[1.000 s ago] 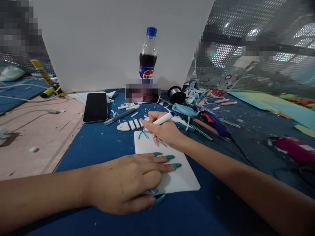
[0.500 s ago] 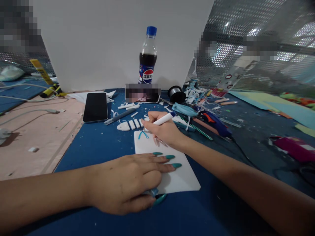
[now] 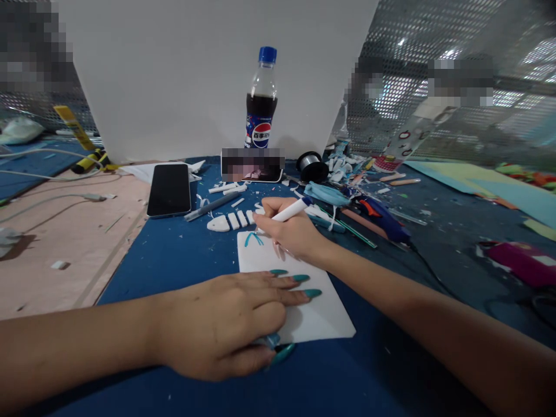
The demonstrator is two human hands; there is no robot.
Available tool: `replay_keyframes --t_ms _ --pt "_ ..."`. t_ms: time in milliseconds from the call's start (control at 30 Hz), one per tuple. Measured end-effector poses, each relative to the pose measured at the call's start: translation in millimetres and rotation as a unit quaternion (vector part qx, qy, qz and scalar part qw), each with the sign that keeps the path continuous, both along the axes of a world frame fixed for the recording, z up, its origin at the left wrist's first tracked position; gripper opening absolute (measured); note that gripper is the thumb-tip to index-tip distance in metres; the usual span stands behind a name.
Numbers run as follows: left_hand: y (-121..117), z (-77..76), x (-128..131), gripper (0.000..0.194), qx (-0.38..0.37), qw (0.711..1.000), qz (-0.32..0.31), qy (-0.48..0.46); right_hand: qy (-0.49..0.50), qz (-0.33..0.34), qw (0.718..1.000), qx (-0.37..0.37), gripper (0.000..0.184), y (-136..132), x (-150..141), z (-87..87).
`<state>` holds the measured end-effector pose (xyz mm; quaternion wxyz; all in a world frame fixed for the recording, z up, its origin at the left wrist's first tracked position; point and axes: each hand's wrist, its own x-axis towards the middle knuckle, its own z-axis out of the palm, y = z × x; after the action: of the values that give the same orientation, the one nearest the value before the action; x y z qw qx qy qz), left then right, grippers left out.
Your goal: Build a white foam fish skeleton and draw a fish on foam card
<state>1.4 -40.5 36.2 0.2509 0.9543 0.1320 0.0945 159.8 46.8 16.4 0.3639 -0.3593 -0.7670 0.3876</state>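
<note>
I saw the right hand (image 3: 295, 231) pinching a white pen (image 3: 290, 209) between thumb and fingers, with the pen's dark blue end pointing up and to the right. The pen's tip was down by the top edge of a sheet of white paper (image 3: 324, 321), close to some blue-green lines (image 3: 253, 239). I could not tell if the tip touched the sheet. The paper lay flat on the blue bench (image 3: 165, 278), right in front of the person.

The left hand (image 3: 230, 327) lay palm down across the paper, its fingers stretched out and a little apart, with long green nails. A small blue thing (image 3: 272, 340) peeked out by the thumb, but I could not tell if the hand was gripping it.

Just past the paper I saw flat white pieces (image 3: 219, 223) in a row, the end one rounded like a fish head. The right hand hid some of that row. A black phone (image 3: 170, 188) lay to the left. Farther back stood a cola bottle (image 3: 261, 107) with a blue cap. On the right, a blue glue gun (image 3: 384, 219) lay near a light blue bundle (image 3: 328, 194).
</note>
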Motion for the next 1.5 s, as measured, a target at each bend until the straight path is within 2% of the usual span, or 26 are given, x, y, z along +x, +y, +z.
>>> replay_keyframes --t_ms 267,533,833,1500 --pt "0.2 1.9 0.0 0.013 -0.003 1.000 -0.002 0.001 0.029 -0.017 0.999 -0.014 0.041 -2.7 -0.7 1.2" --pt "0.4 -0.4 -0.5 0.013 -0.002 1.000 -0.003 0.001 0.022 0.014 0.998 -0.061 0.041 -6.2 -1.5 4.4" --pt "-0.1 0.9 -0.9 0.018 0.014 1.000 0.001 0.024 0.015 -0.002 1.000 0.001 0.041 -2.3 -0.9 2.4" --pt "-0.2 -0.1 -1.3 0.018 0.016 1.000 0.001 0.025 0.013 -0.028 0.999 0.027 0.038 -2.8 -2.0 2.6"
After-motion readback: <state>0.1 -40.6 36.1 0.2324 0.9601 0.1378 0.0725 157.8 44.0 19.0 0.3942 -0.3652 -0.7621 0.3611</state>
